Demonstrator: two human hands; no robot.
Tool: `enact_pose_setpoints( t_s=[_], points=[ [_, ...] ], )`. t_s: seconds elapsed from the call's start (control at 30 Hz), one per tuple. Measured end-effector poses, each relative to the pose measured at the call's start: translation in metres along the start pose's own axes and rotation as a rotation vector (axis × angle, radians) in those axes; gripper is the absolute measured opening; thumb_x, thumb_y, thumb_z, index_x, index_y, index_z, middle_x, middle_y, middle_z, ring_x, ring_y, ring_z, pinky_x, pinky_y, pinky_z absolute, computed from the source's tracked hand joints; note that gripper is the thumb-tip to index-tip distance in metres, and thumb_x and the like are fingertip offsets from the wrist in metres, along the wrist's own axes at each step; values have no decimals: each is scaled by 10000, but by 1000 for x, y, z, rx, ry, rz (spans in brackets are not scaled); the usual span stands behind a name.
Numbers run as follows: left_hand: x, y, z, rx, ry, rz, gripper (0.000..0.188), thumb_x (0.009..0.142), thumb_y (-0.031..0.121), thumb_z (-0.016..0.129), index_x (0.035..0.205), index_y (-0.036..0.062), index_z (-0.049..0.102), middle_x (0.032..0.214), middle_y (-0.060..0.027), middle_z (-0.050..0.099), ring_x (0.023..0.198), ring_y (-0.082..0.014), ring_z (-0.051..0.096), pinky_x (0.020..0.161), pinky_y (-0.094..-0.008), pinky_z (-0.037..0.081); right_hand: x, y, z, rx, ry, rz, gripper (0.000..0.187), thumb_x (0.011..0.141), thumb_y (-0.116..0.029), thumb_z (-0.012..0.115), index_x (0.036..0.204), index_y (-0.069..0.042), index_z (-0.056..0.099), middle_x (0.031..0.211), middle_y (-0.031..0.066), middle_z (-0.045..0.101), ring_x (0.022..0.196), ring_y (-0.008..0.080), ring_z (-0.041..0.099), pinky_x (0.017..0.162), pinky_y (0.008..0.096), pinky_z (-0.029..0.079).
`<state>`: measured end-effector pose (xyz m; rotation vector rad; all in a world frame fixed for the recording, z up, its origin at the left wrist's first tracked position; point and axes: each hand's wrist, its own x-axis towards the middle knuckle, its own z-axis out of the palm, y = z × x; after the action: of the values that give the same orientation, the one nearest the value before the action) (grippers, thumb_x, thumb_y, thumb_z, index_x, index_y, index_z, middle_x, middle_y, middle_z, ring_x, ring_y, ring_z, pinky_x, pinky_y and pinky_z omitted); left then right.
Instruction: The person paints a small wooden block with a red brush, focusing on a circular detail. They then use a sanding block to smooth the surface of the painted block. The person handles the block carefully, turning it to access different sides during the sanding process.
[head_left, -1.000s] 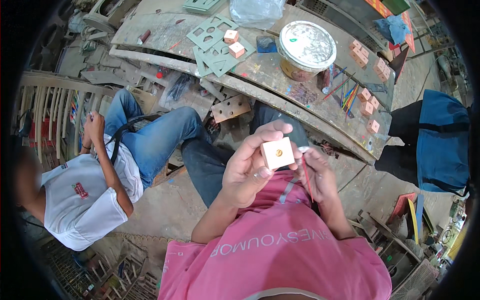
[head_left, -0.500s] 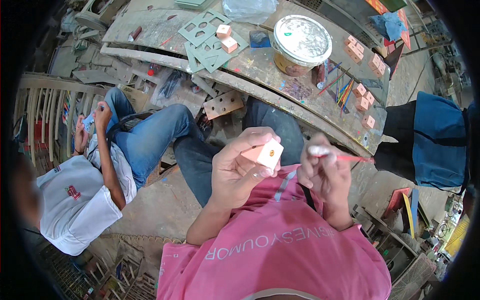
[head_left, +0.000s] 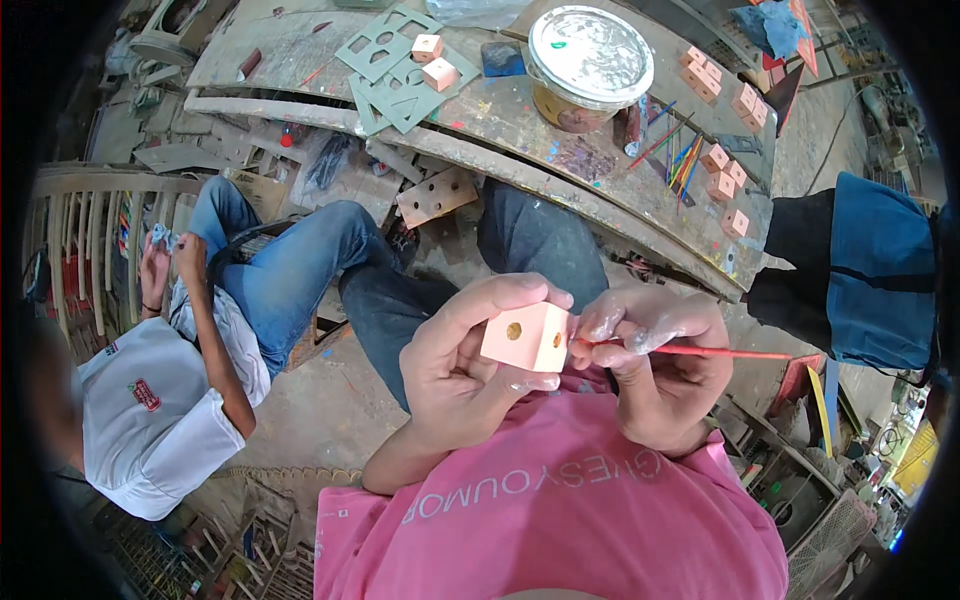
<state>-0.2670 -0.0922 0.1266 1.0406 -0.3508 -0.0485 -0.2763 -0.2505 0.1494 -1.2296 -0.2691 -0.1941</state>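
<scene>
Two holed faces of a pale pink block (head_left: 528, 348) show to the camera as it sits raised in the left hand (head_left: 447, 362), above the person's lap and short of the near edge of the workbench (head_left: 500, 115). That hand is half curled, with a finger along the block's top and the thumb along its underside. The right hand (head_left: 680, 378) is drawn into a close pinch on a thin red stick (head_left: 735, 353), whose long end runs out past the hand to the right; the other end points at the block's right-hand face.

The step in hand looks like careful work at the hole in that face, with the stick as the tool. Whether its tip touches the wood I cannot tell, since the fingertips crowd it. The next move calls for a firm left hold and a small, steady motion lined up with the hole.

Similar blocks (head_left: 735, 222) stand along the workbench's right edge, beside loose coloured sticks (head_left: 685, 172); two more lie toward its near edge on green templates (head_left: 405, 122).
</scene>
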Motion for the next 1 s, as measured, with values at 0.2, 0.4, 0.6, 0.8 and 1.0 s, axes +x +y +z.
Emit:
enact_pose_setpoints(
  t_s=[0.2,0.4,0.6,0.8,1.0],
  points=[
    [0,10,8,178,-7,-42,440,778,-117,590,1195,-96,451,1142,-218,529,987,-210,599,747,-259,535,1,1,1,-138,-36,-108,218,822,97,557,1007,25,467,895,219,604,835,248,615,710,318,499],
    [1,3,9,323,14,159,372,771,-120,569,1133,-82,489,1053,-228,567,868,-196,599,643,-240,537,1,-1,6,-148,-51,-109,189,828,103,546,954,9,442,904,225,606,834,221,610,708,293,489],
    [9,-1,9,541,-15,318,400,712,-153,560,1096,-51,510,998,-226,596,843,-239,591,661,-282,508,2,-11,6,156,-2,144,215,855,114,506,961,-14,369,933,229,580,800,163,578,699,277,486],
    [12,-3,16,411,44,285,401,703,-164,551,1081,-37,515,989,-222,601,834,-238,583,684,-301,500,-1,-6,3,320,34,172,232,861,128,484,983,-21,355,961,239,558,734,129,547,682,250,474],
    [11,-2,15,464,33,312,404,701,-143,578,1085,-32,517,974,-223,606,826,-243,586,685,-305,500,1,-9,2,224,-12,108,240,856,137,489,992,-13,360,964,246,562,787,152,571,692,260,482]
  ],
)
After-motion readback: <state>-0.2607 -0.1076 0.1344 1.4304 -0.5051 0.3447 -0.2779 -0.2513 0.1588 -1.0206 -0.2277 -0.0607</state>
